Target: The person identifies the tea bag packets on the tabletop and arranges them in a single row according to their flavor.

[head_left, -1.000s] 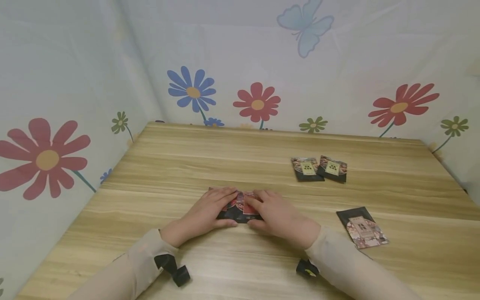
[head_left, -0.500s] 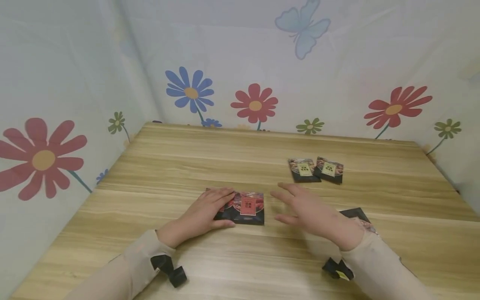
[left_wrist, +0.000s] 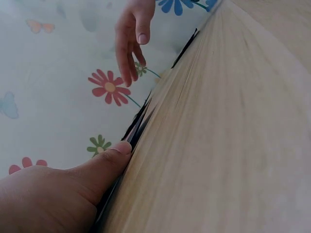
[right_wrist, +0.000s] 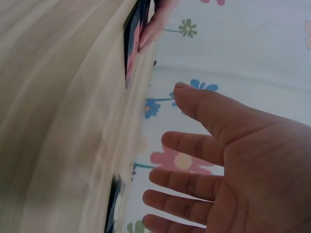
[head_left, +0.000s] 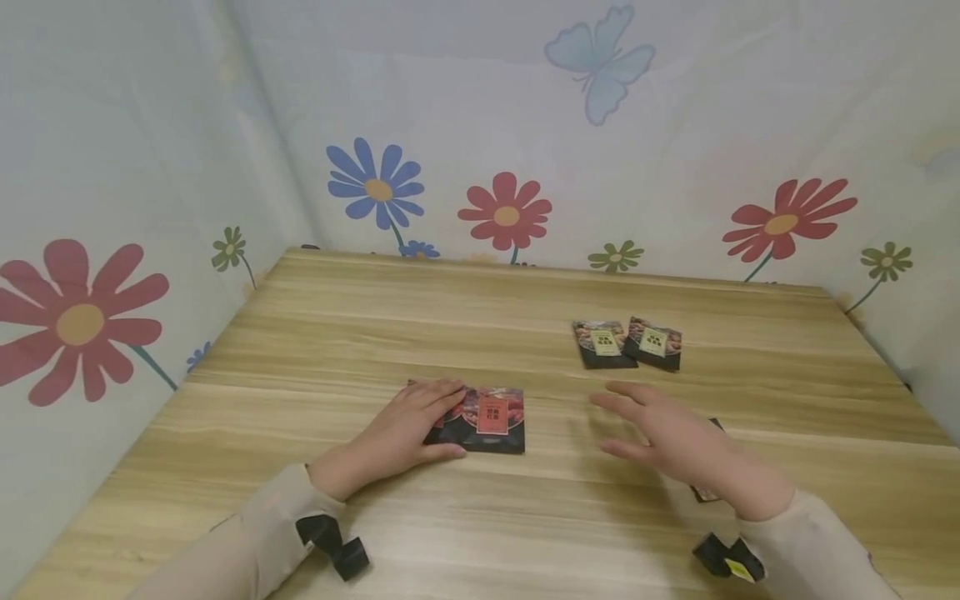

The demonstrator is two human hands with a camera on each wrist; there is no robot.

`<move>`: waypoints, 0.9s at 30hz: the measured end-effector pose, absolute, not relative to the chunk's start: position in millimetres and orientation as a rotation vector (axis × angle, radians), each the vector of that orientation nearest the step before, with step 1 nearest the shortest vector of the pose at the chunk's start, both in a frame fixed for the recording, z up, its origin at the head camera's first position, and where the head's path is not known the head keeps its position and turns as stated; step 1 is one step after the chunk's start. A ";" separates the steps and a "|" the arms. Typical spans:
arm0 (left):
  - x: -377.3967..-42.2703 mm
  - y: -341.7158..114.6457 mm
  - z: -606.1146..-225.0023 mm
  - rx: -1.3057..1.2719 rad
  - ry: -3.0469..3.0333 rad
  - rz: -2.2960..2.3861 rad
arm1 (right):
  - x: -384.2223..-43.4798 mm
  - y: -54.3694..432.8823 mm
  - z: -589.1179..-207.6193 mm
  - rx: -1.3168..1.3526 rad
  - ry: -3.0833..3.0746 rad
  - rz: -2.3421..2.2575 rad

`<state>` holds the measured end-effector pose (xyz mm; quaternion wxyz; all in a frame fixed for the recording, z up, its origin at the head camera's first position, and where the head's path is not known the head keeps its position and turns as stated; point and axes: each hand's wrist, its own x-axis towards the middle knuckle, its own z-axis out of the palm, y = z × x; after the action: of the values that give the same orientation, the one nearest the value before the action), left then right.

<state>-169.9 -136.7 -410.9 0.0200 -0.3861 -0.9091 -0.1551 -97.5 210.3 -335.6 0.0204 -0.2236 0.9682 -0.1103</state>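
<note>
My left hand (head_left: 401, 425) rests flat over two overlapping black food sachets near the middle of the table. The one on the right (head_left: 495, 417) shows a red label and food pictures; the other is mostly hidden under the fingers. In the left wrist view the thumb (left_wrist: 109, 162) lies along the sachets' near edge. My right hand (head_left: 667, 437) hovers over the table to the right, fingers spread and holding nothing. Its palm (right_wrist: 265, 174) is bare in the right wrist view. Below its wrist, a pink-labelled black sachet (head_left: 705, 495) is largely covered from sight.
Farther back on the right lie two black sachets with yellow-green labels, a left one (head_left: 603, 343) and a right one (head_left: 654, 343), overlapping at their edges. The wooden table (head_left: 375, 308) ends at a flower-printed cloth wall (head_left: 675, 150). Black straps hang at both wrists.
My right hand has lifted off the red-labelled sachets and moved right, uncovering the right one and passing over the pink-labelled sachet. The left hand has stayed on the sachets.
</note>
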 end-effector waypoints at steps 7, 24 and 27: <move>-170.0 -135.6 -412.9 -1.198 -2.827 -0.476 | -87.2 241.2 -346.1 -0.687 3.048 -0.382; -170.4 -135.9 -411.3 -1.189 -2.839 -0.484 | -70.9 298.6 -360.8 -0.654 3.025 -0.332; -170.2 -136.0 -411.0 -1.190 -2.844 -0.487 | -69.3 305.0 -363.4 -0.617 2.996 -0.340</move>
<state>-170.2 -136.0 -411.0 0.0104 -0.3813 -0.9112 -0.1560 -69.3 305.0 -363.4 0.0320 -0.2005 0.9729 -0.1105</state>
